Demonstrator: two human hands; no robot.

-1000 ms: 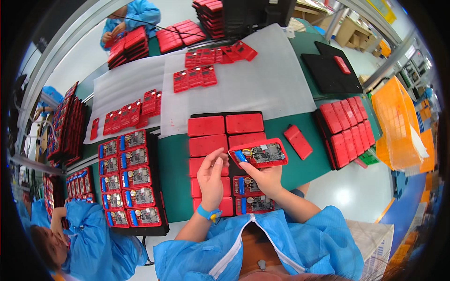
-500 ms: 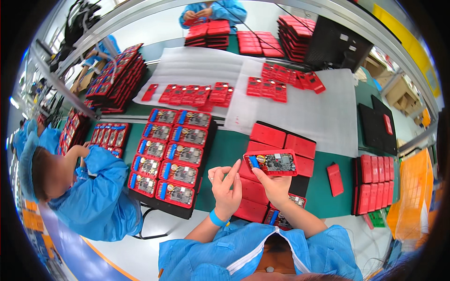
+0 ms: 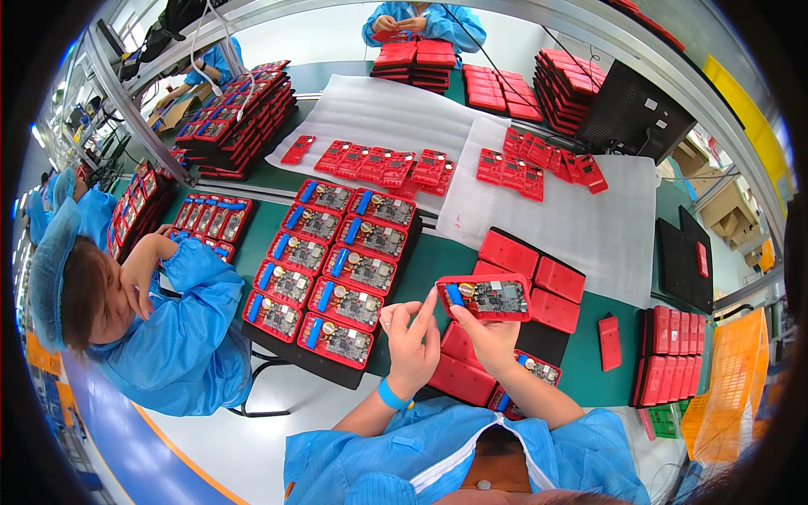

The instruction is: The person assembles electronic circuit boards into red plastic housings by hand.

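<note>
My right hand [image 3: 495, 345] grips a red plastic housing [image 3: 498, 297] from below, its thumb over the near edge. Inside the housing lie a grey-green circuit board, a round gold part and a blue strip at the left end. Beside that end is my left hand [image 3: 411, 347], index finger stretched up to the housing's edge and the other fingers partly bent, nothing held. Under my hands sits a black tray with red housings [image 3: 461, 374] face down. At its near end, a housing with a bare board [image 3: 539, 369] faces up, partly hidden by my right forearm.
To the left, a black tray bears rows of board-filled housings [image 3: 352, 273]. Red pieces lie on a white foam sheet [image 3: 589, 219] ahead. A single red piece [image 3: 609, 343] and stacked red housings [image 3: 673, 349] are at right. Co-workers sit at left [image 3: 181, 337] and across [image 3: 463, 32].
The view has shifted, so the table appears farther right and lower. The co-worker at left now has a hand up at the face. My hands keep nearly the same pose around the housing.
</note>
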